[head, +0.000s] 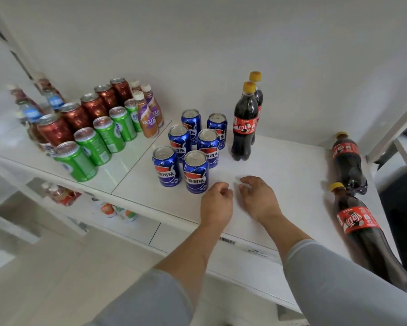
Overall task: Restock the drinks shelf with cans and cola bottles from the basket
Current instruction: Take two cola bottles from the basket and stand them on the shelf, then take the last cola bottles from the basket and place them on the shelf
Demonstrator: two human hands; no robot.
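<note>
Several blue cola cans [195, 171] stand in two rows on the white shelf [287, 175]. Behind them to the right, two cola bottles [245, 123] with yellow caps stand upright, one behind the other. Two more cola bottles lie on their sides at the shelf's right end, one far [347, 162] and one near [362, 234]. My left hand [216, 203] hovers just right of the front blue can, fingers loosely curled and holding nothing. My right hand [259, 198] is beside it over the bare shelf, fingers bent down, also holding nothing. The basket is out of view.
Green cans [93, 145], red-brown cans [75, 117] and coffee bottles [147, 118] fill the shelf's left part, with water bottles [30, 114] beyond. A lower shelf with packets [63, 196] shows below. A white wall backs the shelf; a metal upright [395, 130] stands at the right.
</note>
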